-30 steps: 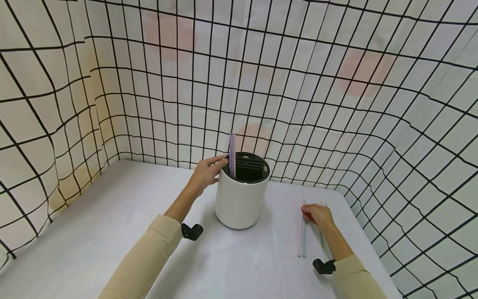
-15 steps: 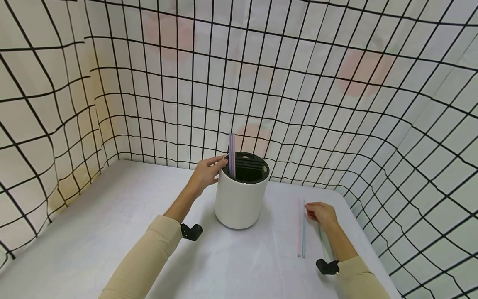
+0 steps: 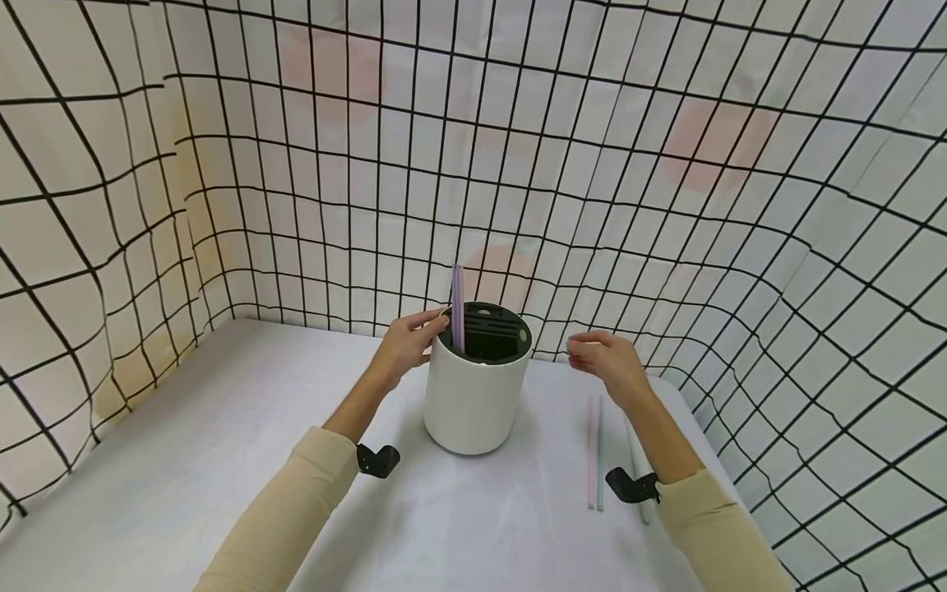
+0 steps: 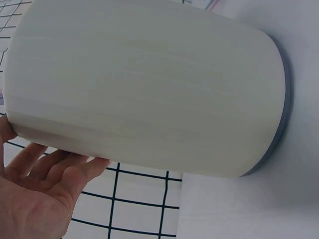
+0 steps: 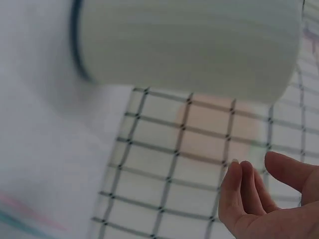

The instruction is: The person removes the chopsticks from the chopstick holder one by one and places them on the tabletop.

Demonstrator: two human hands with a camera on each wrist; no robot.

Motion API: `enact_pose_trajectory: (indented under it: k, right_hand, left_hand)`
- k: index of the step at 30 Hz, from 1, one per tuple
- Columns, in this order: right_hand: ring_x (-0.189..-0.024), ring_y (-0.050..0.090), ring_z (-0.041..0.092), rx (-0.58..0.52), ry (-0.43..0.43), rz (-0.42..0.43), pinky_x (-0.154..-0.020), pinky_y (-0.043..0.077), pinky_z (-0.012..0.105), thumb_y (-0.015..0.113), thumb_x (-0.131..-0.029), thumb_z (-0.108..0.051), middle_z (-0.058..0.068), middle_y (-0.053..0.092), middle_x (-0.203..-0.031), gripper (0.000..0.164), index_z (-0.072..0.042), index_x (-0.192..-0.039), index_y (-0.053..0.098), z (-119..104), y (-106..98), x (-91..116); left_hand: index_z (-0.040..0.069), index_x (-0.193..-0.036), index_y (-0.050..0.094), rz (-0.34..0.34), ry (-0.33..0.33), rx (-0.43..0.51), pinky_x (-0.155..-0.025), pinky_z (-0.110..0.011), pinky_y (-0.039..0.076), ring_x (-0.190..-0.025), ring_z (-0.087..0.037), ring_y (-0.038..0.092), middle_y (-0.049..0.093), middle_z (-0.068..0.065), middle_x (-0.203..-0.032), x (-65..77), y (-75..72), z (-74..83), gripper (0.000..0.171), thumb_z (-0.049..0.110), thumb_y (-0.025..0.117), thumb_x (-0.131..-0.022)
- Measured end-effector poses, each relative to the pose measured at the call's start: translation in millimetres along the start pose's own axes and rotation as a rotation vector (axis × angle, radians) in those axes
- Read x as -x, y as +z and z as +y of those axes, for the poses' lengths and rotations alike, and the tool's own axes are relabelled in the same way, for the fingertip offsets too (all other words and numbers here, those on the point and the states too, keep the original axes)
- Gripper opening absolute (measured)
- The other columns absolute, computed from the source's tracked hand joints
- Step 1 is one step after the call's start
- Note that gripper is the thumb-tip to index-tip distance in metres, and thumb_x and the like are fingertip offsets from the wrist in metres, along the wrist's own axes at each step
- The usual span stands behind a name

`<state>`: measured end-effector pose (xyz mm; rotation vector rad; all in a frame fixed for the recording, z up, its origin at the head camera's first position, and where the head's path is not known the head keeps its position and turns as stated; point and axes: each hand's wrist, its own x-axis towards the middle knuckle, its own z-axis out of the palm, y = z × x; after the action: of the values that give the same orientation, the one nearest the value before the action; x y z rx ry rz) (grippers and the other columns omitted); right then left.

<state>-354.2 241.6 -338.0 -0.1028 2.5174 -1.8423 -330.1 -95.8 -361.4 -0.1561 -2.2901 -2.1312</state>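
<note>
A white cylindrical utensil holder (image 3: 473, 411) with a black divided insert stands upright on the table. My left hand (image 3: 403, 349) grips its left rim, thumb over the edge and fingers along the outer wall (image 4: 124, 89). Slender purple sticks (image 3: 458, 316) rise from the holder beside that thumb. To the right of the holder my right hand (image 3: 607, 362) is raised, its fingers bent loosely. The right wrist view shows a gap between thumb and fingers (image 5: 249, 191) with nothing in it. A pink stick (image 3: 590, 452) and a blue stick (image 3: 600, 460) lie side by side below that hand.
A pale stick (image 3: 644, 501) lies farther right, partly hidden by the right forearm. White cloth covers the table (image 3: 459, 526). Black wire mesh (image 3: 355, 189) encloses the back and both sides, close behind the holder.
My right hand has left the pink and blue sticks, moving first slightly right, then up and left toward the holder. The left hand keeps its grip, and both sticks stay on the table.
</note>
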Motion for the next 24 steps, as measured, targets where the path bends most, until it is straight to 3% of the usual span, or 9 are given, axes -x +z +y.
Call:
enact_pose_trajectory:
  k: [6, 11, 17, 24]
  right_hand:
    - [-0.100, 0.072, 0.022, 0.029, -0.096, -0.087, -0.096, 0.060, 0.033, 0.069, -0.098, -0.018, 0.019, 0.067, -0.119, 0.037, 0.005, -0.127, 0.062, -58.1, 35.0, 6.1]
    - [-0.111, 0.071, 0.032, 0.064, -0.127, -0.156, -0.100, 0.058, 0.037, 0.069, -0.098, -0.020, 0.023, 0.066, -0.128, 0.035, 0.000, -0.126, 0.064, -85.5, 69.2, 9.3]
    - [-0.113, 0.070, 0.034, 0.072, -0.144, -0.209, -0.102, 0.057, 0.043, 0.070, -0.097, -0.020, 0.016, 0.066, -0.128, 0.031, -0.002, -0.123, 0.066, -97.8, 103.4, 7.4]
    - [-0.114, 0.069, 0.030, 0.056, -0.172, -0.246, -0.103, 0.056, 0.040, 0.071, -0.096, -0.018, 0.014, 0.067, -0.125, 0.030, -0.003, -0.121, 0.068, -91.0, 121.5, 1.9]
  left_hand:
    - [0.016, -0.148, 0.054, -0.002, 0.005, 0.002, -0.110, -0.050, 0.049, -0.143, -0.034, 0.046, 0.052, -0.011, -0.152, -0.1, 0.0, 0.0, 0.050, 0.039, 0.059, -0.104]
    - [0.016, -0.148, 0.055, 0.001, -0.002, 0.008, -0.109, -0.051, 0.049, -0.143, -0.034, 0.047, 0.053, -0.012, -0.151, -0.4, 0.9, 0.7, 0.049, 0.038, 0.059, -0.104]
    - [0.017, -0.147, 0.056, 0.007, -0.009, 0.004, -0.109, -0.051, 0.049, -0.141, -0.033, 0.050, 0.054, -0.012, -0.150, -1.9, 1.1, 1.2, 0.047, 0.037, 0.059, -0.104]
    - [0.013, -0.147, 0.055, -0.006, -0.004, 0.009, -0.109, -0.052, 0.049, -0.142, -0.034, 0.048, 0.052, -0.014, -0.152, -2.2, -0.5, -0.3, 0.049, 0.037, 0.059, -0.104]
